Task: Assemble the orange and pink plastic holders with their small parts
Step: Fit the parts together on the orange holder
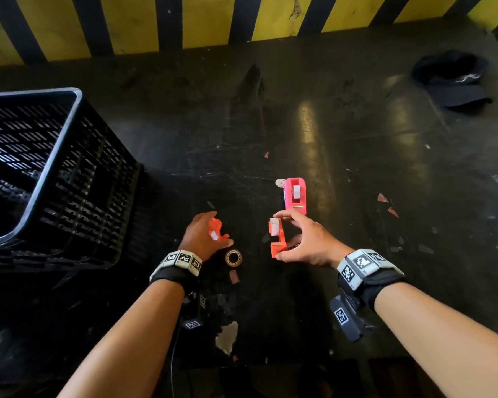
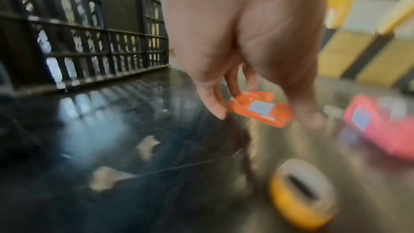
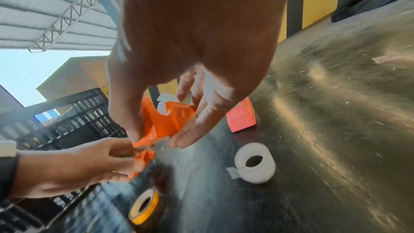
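Both forearms are bare. Each wrist wears a black strap (image 1: pixel 173 275) topped by a grey band of black-and-white square markers (image 1: pixel 362 262).

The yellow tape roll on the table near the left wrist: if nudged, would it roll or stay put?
The yellow tape roll lies flat on the table, hole upward in the head view, so a nudge would probably slide it, not roll it. It looks like a thin hollow ring, so likely light. Tipped on edge, it could roll.
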The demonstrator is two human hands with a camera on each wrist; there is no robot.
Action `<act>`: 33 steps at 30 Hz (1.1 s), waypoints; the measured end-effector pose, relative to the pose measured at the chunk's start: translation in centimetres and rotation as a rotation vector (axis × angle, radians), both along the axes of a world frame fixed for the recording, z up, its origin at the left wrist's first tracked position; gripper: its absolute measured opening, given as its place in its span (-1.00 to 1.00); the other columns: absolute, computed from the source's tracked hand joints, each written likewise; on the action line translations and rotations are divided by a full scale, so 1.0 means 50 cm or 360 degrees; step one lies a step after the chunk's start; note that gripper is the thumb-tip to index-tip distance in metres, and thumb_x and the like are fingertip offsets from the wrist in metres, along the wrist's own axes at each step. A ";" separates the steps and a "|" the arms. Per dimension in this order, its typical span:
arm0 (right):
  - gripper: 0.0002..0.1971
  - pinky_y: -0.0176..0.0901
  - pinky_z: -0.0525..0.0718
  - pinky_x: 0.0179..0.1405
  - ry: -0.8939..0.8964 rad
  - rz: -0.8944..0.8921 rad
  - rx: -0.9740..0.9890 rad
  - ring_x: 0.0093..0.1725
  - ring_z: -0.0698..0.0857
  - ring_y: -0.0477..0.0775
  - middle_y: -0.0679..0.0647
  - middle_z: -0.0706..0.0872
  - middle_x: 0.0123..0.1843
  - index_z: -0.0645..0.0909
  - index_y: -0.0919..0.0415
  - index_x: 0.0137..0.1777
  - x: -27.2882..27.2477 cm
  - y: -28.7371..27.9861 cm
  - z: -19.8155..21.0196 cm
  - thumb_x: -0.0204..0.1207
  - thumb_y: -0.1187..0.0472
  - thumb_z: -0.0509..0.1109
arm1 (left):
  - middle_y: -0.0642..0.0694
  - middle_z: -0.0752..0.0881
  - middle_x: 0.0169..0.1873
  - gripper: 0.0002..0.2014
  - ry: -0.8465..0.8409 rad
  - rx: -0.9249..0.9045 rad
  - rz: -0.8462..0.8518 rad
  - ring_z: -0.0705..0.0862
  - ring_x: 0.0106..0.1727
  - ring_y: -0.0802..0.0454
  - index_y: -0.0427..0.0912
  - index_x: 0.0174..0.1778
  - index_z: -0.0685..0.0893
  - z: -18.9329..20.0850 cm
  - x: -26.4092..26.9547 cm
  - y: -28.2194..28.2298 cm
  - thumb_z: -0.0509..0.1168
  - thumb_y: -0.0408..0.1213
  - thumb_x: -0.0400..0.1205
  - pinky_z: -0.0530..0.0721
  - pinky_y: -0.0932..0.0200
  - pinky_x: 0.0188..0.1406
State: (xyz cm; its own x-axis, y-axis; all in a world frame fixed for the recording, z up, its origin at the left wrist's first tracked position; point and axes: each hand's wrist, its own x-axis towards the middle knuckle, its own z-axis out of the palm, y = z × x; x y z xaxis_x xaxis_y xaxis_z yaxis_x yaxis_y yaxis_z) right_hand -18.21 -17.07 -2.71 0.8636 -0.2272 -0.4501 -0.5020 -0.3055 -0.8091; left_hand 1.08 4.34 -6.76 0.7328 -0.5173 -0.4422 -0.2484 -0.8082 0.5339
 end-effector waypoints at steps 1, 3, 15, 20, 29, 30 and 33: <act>-0.13 0.34 0.65 0.48 -0.0012 -0.0013 0.0013 0.47 0.69 0.29 -0.05 0.53 0.54 0.42 -0.39 0.43 0.001 -0.003 0.005 0.11 -0.04 0.73 | -0.07 0.56 0.58 -0.03 0.0146 -0.0155 0.0059 0.62 0.51 -0.09 -0.05 0.71 0.38 0.020 -0.004 -0.006 0.70 -0.07 0.40 0.61 -0.08 0.51; -0.13 0.37 0.63 0.49 -0.0019 -0.0023 0.0048 0.51 0.67 0.31 -0.08 0.52 0.54 0.44 -0.41 0.42 0.008 -0.012 0.016 0.09 -0.05 0.75 | 0.02 0.62 0.56 -0.02 0.0463 -0.0435 0.0066 0.70 0.42 0.03 0.00 0.72 0.37 0.065 -0.021 -0.027 0.70 -0.11 0.39 0.68 -0.05 0.46; -0.14 0.34 0.65 0.48 -0.0092 -0.0032 0.0120 0.55 0.62 0.16 -0.12 0.60 0.46 0.51 -0.38 0.38 0.015 -0.050 0.072 0.05 -0.04 0.80 | -0.07 0.61 0.59 -0.11 0.0828 -0.0620 -0.0219 0.74 0.44 -0.03 -0.03 0.72 0.39 0.178 -0.091 -0.105 0.65 -0.33 0.48 0.67 -0.20 0.50; -0.12 0.33 0.68 0.44 -0.0121 -0.0020 0.0098 0.46 0.70 0.18 -0.11 0.65 0.44 0.53 -0.37 0.37 0.008 -0.049 0.085 0.01 -0.07 0.83 | -0.10 0.74 0.45 -0.07 0.0831 -0.0599 -0.0294 0.85 0.26 0.09 -0.04 0.74 0.35 0.198 -0.108 -0.102 0.66 -0.29 0.47 0.61 -0.16 0.56; -0.21 -0.12 0.65 0.37 -0.0234 -0.0094 0.0170 0.56 0.55 -0.02 -0.05 0.67 0.44 0.58 -0.04 0.51 0.003 0.011 0.123 0.26 0.18 0.81 | -0.20 0.75 0.43 -0.10 0.0818 -0.0722 -0.0353 0.82 0.33 -0.04 -0.10 0.75 0.35 0.220 -0.105 -0.043 0.63 -0.26 0.50 0.65 -0.17 0.53; -0.22 -0.20 0.66 0.33 -0.0259 -0.0099 0.0188 0.53 0.56 -0.05 -0.07 0.67 0.43 0.58 -0.01 0.51 0.004 0.023 0.126 0.29 0.24 0.80 | -0.19 0.74 0.45 -0.10 0.0819 -0.0729 -0.0352 0.82 0.32 -0.05 -0.10 0.75 0.35 0.223 -0.101 -0.033 0.62 -0.27 0.51 0.66 -0.17 0.53; -0.21 0.05 0.63 0.53 -0.0303 -0.0122 0.0168 0.57 0.55 -0.05 -0.02 0.63 0.49 0.58 -0.01 0.50 0.015 0.049 0.125 0.27 0.27 0.80 | -0.14 0.70 0.50 -0.09 0.0803 -0.0725 -0.0377 0.80 0.36 -0.08 -0.04 0.75 0.36 0.225 -0.087 -0.010 0.65 -0.25 0.48 0.64 -0.22 0.54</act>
